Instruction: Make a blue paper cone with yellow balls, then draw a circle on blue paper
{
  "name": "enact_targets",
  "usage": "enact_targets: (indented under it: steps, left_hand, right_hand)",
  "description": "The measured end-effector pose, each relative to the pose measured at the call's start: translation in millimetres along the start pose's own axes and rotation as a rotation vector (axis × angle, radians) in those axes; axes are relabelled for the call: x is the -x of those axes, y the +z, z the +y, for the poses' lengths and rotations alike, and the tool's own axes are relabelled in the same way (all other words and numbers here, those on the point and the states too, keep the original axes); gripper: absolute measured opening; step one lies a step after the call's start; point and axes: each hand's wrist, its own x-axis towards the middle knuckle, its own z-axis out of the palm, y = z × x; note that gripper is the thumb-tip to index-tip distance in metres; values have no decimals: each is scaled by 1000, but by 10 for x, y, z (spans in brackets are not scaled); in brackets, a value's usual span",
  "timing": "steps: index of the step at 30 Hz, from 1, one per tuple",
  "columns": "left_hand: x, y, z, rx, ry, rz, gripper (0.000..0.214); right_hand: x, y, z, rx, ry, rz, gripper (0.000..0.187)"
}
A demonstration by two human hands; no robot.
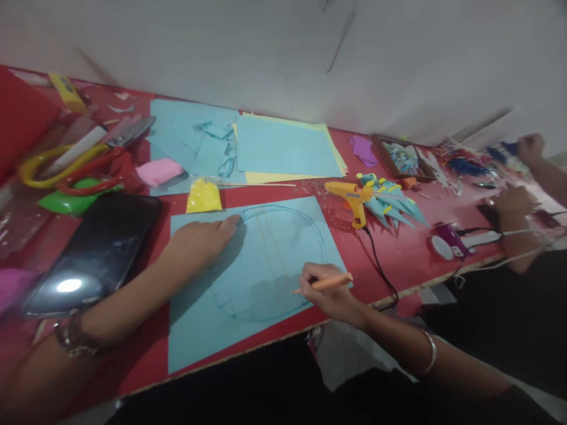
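A light blue sheet of paper (195, 330) lies on the red table in front of me, with a large double circle drawn on it in blue and two slanting orange-yellow lines inside. My left hand (204, 242) rests flat on the sheet's upper left part, fingers stretched toward the circle's edge, holding nothing. In my right hand (325, 289) is an orange felt-tip pen (332, 281), gripped for writing. Its tip points left, at or just above the paper inside the circle's lower right. Just beyond my left hand sits a yellow packet (204, 196).
A black phone (97, 254) and scissors (71, 165) lie left. Behind are blue sheets (283, 144) and a pink packet (159, 171). A yellow glue gun (352, 198) with a trailing cord lies right, near a craft tray (405, 158). Another person's hands (516, 203) are at far right.
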Motion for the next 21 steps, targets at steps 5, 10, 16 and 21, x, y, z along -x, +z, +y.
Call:
enact_targets:
  steps: [5, 10, 16, 21]
  left_hand:
    - [-25, 25, -5, 45, -33, -1, 46]
    - [-26, 12, 10, 60, -47, -8, 47]
    - [34, -16, 38, 23, -42, 77, 42]
    - [70, -29, 46, 63, -127, 107, 42]
  right_hand:
    - [95, -25, -21, -52, 26, -79, 25]
    - [69, -48, 20, -186, 76, -141, 24]
    - [-269, -77, -83, -354, -42, 51, 21]
    - [-845, -17, -197, -324, -190, 47, 14]
